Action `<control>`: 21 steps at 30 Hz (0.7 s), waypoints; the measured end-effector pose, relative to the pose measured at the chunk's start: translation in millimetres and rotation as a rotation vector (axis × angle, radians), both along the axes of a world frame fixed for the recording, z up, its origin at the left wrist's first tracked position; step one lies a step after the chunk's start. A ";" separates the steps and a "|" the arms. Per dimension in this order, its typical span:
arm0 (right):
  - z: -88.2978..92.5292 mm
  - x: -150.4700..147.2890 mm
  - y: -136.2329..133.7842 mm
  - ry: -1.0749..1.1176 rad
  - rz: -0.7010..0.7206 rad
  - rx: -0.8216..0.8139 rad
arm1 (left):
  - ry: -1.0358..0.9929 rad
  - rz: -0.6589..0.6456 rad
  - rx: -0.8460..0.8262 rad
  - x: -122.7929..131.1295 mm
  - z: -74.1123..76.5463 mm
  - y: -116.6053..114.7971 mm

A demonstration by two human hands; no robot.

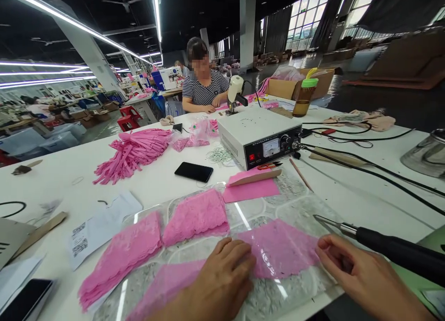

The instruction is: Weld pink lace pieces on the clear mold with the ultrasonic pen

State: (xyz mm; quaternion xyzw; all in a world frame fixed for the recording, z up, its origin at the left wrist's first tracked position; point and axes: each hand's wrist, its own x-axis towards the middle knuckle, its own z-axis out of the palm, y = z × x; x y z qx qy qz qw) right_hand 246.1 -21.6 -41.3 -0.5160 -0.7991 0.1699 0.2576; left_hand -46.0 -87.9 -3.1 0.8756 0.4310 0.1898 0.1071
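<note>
A thin pink fabric piece (283,249) lies spread over a clear plastic sheet (295,295) on the white table. My left hand (224,277) is closed at its left edge, fingers curled and hiding that part of the cloth. At the right corner, my right hand (358,270) pinches the same piece between thumb and forefinger. Beside the right hand rests a cutting tool (392,249) with a black handle and pointed metal blade. Another pink piece (167,284) shows partly under my left wrist. Two stacks of pink lace-edged pieces (196,217) (121,258) sit farther left.
A white control box (259,131) with a dial stands behind, its black cables running right. A black phone (193,172), pink strips (135,152), a brown-filled bottle (306,96) and a glass jar (426,154) are on the table. Opposite sits a person in a striped shirt (205,91).
</note>
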 end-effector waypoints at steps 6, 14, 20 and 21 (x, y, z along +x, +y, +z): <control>5.2 -16.4 1.6 0.089 0.220 0.105 | 0.049 -0.158 -0.032 2.2 0.1 0.2; 20.1 -42.2 -14.5 0.134 0.478 -0.040 | 0.065 -0.213 0.088 7.6 -0.6 1.8; 15.6 -54.1 -22.4 0.000 0.505 -0.088 | 0.115 -0.229 0.105 13.6 -8.0 3.2; 13.7 -54.5 -22.0 -0.012 0.503 -0.078 | 0.123 -0.231 0.108 13.4 -8.2 3.0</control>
